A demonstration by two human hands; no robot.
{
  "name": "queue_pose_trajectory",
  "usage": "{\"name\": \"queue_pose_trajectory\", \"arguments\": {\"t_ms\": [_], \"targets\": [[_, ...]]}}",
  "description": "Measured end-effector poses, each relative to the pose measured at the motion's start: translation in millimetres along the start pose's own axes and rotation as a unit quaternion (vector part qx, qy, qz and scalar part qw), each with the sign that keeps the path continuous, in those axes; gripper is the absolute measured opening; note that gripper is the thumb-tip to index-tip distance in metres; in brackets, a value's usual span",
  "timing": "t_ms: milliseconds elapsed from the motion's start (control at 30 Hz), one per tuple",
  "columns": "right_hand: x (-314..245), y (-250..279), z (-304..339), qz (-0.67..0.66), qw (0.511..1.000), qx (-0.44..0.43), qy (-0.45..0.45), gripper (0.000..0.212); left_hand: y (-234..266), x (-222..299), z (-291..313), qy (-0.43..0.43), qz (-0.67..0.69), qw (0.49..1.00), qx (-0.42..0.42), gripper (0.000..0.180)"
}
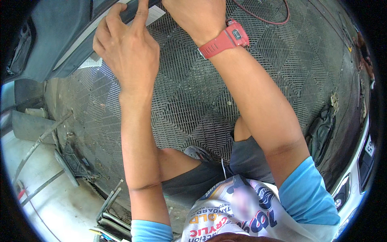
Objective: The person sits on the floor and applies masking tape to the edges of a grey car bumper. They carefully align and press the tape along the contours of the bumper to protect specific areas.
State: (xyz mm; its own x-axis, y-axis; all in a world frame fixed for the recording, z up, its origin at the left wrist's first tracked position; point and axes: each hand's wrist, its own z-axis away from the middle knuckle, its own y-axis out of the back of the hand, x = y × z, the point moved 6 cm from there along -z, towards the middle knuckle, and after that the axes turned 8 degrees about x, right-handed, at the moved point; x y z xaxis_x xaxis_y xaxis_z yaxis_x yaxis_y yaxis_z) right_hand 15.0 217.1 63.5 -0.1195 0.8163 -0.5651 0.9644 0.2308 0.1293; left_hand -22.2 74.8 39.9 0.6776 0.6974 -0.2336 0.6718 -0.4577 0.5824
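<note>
A person (225, 209) leans over a ridged floor (189, 97), the left hand (131, 56) on a dark panel (60, 30) at the floor's far left corner, the right hand (197, 18) nearby. The left fingers (141, 18) bend, spread apart, over its edge; whether they pinch cannot be told. The right hand's fingertips are out of frame. Work appears under way, its remaining share unclear.

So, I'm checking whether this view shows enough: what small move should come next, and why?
Probably tilt the head up slightly: the right hand is cut off by the picture's top edge, hiding its fingers, while the left hand is at the edge of the dark panel.
</note>
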Motion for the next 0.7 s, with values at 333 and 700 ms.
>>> {"name": "queue_pose_trajectory", "arguments": {"t_ms": [333,700], "targets": [[-2,-1,-1,0.017,1.000,0.001,0.005,0.011,4,2,-14,0.064,0.011,0.988,-0.142,0.064],[0,2,-1,-0.022,1.000,-0.011,0.007,0.008,17,-25,-12,0.064,0.017,0.985,0.157,0.085]]}}
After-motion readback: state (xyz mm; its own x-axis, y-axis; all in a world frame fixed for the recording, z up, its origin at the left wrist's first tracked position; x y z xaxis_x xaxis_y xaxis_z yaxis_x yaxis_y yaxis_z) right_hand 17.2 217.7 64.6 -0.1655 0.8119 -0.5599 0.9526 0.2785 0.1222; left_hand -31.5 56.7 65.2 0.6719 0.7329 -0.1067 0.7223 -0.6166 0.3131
